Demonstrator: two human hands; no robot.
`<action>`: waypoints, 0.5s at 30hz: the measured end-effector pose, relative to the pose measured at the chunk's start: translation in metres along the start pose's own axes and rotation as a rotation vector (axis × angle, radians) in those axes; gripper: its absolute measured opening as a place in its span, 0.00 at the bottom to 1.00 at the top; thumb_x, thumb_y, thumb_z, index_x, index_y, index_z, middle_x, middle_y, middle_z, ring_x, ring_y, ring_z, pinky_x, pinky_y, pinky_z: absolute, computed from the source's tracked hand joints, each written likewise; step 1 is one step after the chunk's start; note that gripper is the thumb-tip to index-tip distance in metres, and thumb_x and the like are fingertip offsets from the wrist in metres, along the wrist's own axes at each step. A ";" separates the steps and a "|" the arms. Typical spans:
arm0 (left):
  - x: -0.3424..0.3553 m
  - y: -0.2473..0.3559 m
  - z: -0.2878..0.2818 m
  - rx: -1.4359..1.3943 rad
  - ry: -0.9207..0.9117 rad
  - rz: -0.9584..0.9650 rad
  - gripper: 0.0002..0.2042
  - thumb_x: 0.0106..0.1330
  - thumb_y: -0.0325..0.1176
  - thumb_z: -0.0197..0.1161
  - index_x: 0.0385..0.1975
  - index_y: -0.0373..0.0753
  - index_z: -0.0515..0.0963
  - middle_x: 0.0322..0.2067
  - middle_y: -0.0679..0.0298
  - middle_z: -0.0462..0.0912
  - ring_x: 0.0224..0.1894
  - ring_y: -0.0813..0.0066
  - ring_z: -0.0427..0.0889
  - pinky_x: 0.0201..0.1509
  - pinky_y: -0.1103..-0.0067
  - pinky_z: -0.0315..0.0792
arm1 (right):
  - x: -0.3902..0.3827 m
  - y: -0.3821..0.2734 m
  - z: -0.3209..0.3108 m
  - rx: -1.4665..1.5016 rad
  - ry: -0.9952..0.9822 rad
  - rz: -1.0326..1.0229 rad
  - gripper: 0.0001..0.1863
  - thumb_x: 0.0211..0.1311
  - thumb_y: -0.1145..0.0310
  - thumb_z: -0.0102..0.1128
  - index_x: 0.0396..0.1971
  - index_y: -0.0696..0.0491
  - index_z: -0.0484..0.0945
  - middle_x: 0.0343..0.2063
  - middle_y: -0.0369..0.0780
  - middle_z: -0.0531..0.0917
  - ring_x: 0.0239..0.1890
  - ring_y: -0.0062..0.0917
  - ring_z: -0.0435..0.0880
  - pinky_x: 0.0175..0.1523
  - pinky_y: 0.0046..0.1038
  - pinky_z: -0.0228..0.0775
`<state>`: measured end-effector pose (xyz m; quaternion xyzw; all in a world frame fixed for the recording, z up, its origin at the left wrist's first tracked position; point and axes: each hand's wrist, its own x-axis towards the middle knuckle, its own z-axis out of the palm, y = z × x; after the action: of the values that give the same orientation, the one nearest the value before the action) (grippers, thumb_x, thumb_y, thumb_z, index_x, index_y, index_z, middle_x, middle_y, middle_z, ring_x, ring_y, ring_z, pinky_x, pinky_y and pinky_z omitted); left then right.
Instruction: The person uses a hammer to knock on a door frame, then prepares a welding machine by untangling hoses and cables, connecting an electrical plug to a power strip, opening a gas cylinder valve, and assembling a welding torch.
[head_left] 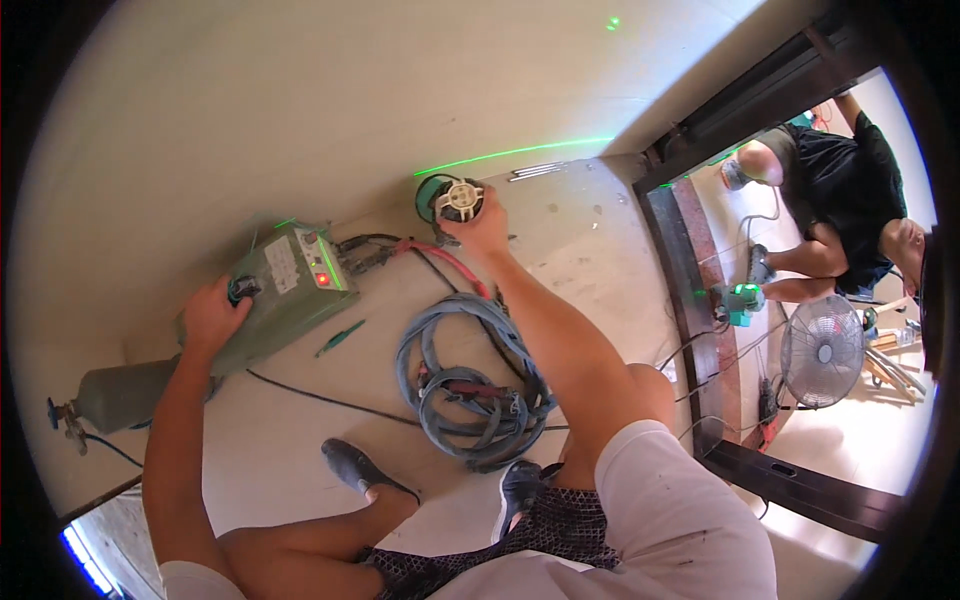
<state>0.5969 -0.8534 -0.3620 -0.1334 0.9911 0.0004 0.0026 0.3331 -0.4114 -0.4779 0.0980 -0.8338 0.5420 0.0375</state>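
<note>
My right hand [482, 225] is closed round the side of a round device [460, 200] with a cream, cross-shaped frame on top. A teal and black part sits beside it, close to the wall. My left hand [212, 315] grips a small dark round object [243, 290] on the top of a green welding machine [285, 290]. Several knobs and a lit red light show on the machine's front panel. Cables run from this panel to a coiled grey-blue hose [415, 345] on the floor, between my two arms.
A gas cylinder [120, 395] lies at the left. Thin metal rods [538, 171] rest by the wall under a green laser line [515, 153]. A green stick [341, 338] is on the floor. Beyond a dark frame [665, 270], a person [850, 200] crouches near a green power tool [742, 303] and a fan [823, 350].
</note>
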 end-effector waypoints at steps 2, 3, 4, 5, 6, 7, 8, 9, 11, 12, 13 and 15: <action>0.003 0.006 -0.005 0.038 0.019 0.050 0.25 0.57 0.52 0.74 0.46 0.38 0.84 0.33 0.46 0.86 0.37 0.43 0.86 0.41 0.53 0.79 | 0.004 0.005 0.007 -0.036 0.003 -0.007 0.41 0.39 0.61 0.87 0.53 0.59 0.72 0.45 0.55 0.86 0.51 0.55 0.85 0.54 0.48 0.80; 0.006 0.011 -0.006 0.052 0.033 0.077 0.25 0.57 0.52 0.74 0.46 0.38 0.84 0.33 0.46 0.86 0.37 0.43 0.86 0.41 0.53 0.80 | 0.008 0.006 0.011 -0.060 0.008 -0.015 0.42 0.39 0.61 0.87 0.54 0.59 0.72 0.45 0.55 0.86 0.51 0.55 0.85 0.54 0.48 0.80; 0.009 0.016 -0.008 0.054 0.035 0.073 0.25 0.57 0.53 0.73 0.46 0.39 0.84 0.33 0.47 0.86 0.37 0.43 0.86 0.41 0.53 0.80 | 0.011 0.005 0.017 -0.056 0.031 -0.061 0.43 0.39 0.61 0.88 0.54 0.58 0.71 0.46 0.54 0.85 0.50 0.55 0.84 0.54 0.48 0.80; 0.005 0.017 -0.008 0.058 0.031 0.062 0.25 0.57 0.53 0.73 0.47 0.39 0.85 0.33 0.47 0.86 0.37 0.43 0.86 0.41 0.53 0.80 | 0.010 -0.001 0.023 -0.049 0.009 -0.035 0.42 0.39 0.62 0.88 0.54 0.58 0.71 0.46 0.54 0.85 0.50 0.55 0.84 0.54 0.48 0.79; 0.003 0.015 -0.008 0.062 0.028 0.052 0.26 0.57 0.53 0.73 0.47 0.40 0.85 0.33 0.47 0.87 0.37 0.44 0.86 0.40 0.53 0.80 | 0.009 -0.007 0.027 -0.044 -0.011 -0.008 0.42 0.39 0.62 0.88 0.54 0.58 0.71 0.47 0.54 0.85 0.50 0.54 0.84 0.55 0.48 0.79; 0.002 0.012 -0.008 0.076 0.023 0.038 0.26 0.57 0.54 0.73 0.48 0.40 0.85 0.33 0.47 0.87 0.37 0.43 0.86 0.41 0.53 0.80 | 0.008 -0.012 0.029 -0.040 -0.029 0.020 0.42 0.39 0.63 0.88 0.54 0.58 0.71 0.47 0.54 0.84 0.51 0.54 0.84 0.55 0.48 0.79; 0.002 0.009 -0.005 0.083 0.022 0.025 0.26 0.57 0.54 0.73 0.49 0.40 0.85 0.33 0.47 0.87 0.37 0.43 0.86 0.41 0.53 0.79 | 0.010 -0.012 0.027 -0.101 -0.054 0.043 0.45 0.37 0.62 0.91 0.55 0.58 0.71 0.49 0.54 0.85 0.53 0.53 0.85 0.57 0.46 0.80; 0.002 0.006 -0.002 0.090 0.022 0.013 0.27 0.57 0.54 0.73 0.49 0.41 0.85 0.34 0.47 0.87 0.37 0.43 0.86 0.42 0.52 0.79 | 0.010 -0.012 0.024 -0.067 -0.079 0.031 0.47 0.37 0.60 0.91 0.57 0.58 0.71 0.50 0.54 0.86 0.54 0.50 0.85 0.58 0.44 0.80; 0.001 0.000 0.004 0.079 0.045 0.047 0.27 0.57 0.55 0.73 0.50 0.41 0.85 0.34 0.47 0.87 0.37 0.43 0.86 0.43 0.52 0.79 | 0.009 -0.008 0.017 -0.002 -0.126 0.008 0.49 0.37 0.58 0.92 0.60 0.58 0.71 0.51 0.52 0.87 0.56 0.44 0.87 0.60 0.40 0.80; 0.001 -0.002 0.007 0.071 0.057 0.065 0.28 0.57 0.55 0.73 0.51 0.41 0.85 0.34 0.47 0.87 0.37 0.42 0.85 0.44 0.52 0.79 | 0.009 -0.005 0.012 -0.002 -0.130 -0.056 0.57 0.35 0.55 0.93 0.66 0.58 0.68 0.55 0.51 0.86 0.59 0.41 0.86 0.64 0.39 0.78; 0.002 -0.006 0.009 0.075 0.053 0.061 0.28 0.57 0.55 0.73 0.51 0.41 0.85 0.33 0.47 0.87 0.37 0.42 0.85 0.45 0.52 0.78 | 0.007 -0.002 0.008 -0.045 -0.073 -0.077 0.56 0.38 0.56 0.92 0.67 0.58 0.67 0.57 0.51 0.85 0.60 0.40 0.85 0.64 0.39 0.78; 0.004 -0.009 0.012 0.082 0.046 0.054 0.28 0.56 0.55 0.73 0.50 0.40 0.85 0.33 0.48 0.87 0.37 0.42 0.85 0.46 0.52 0.78 | -0.006 0.011 0.000 -0.130 0.044 -0.119 0.54 0.43 0.58 0.89 0.69 0.58 0.65 0.59 0.51 0.84 0.61 0.39 0.84 0.64 0.38 0.78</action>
<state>0.5954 -0.8628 -0.3744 -0.1061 0.9933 -0.0431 -0.0150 0.3369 -0.4065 -0.4891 0.1328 -0.8589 0.4856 0.0941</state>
